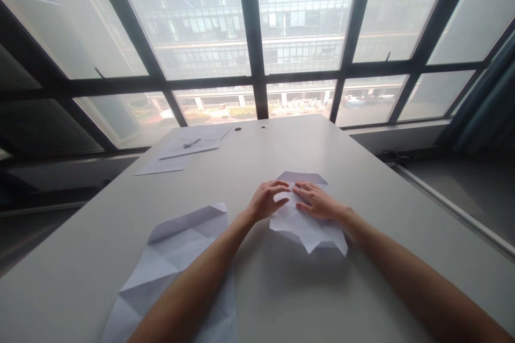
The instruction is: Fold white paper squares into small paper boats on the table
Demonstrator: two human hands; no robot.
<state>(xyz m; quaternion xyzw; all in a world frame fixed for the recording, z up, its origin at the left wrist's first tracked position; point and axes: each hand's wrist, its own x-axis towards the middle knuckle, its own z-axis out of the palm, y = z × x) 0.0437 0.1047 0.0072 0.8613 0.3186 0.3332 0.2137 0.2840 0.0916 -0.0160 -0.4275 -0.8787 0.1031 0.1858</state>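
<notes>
A white sheet of paper (309,233) with several folds lies on the table in front of me, its near edge jagged and lifted off the surface. My right hand (317,201) rests on the middle of this sheet, fingers stretched out and pointing left. Over the sheet's left side is my left hand (270,198), its fingers bent but apart, thumb separate; no paper shows between them. The fingertips of both hands almost meet. Beyond them the far flap of the sheet stands out in a greyer tone. Under my left forearm lies a second, larger creased sheet (177,252), partly covered by the arm.
Several flat white papers (169,165) lie at the table's far left, with a small whitish stick-like object (192,142) on top. The white table (386,257) reaches toward large dark-framed windows (253,27). Two small holes sit near its far edge. A blue curtain (483,102) hangs at right.
</notes>
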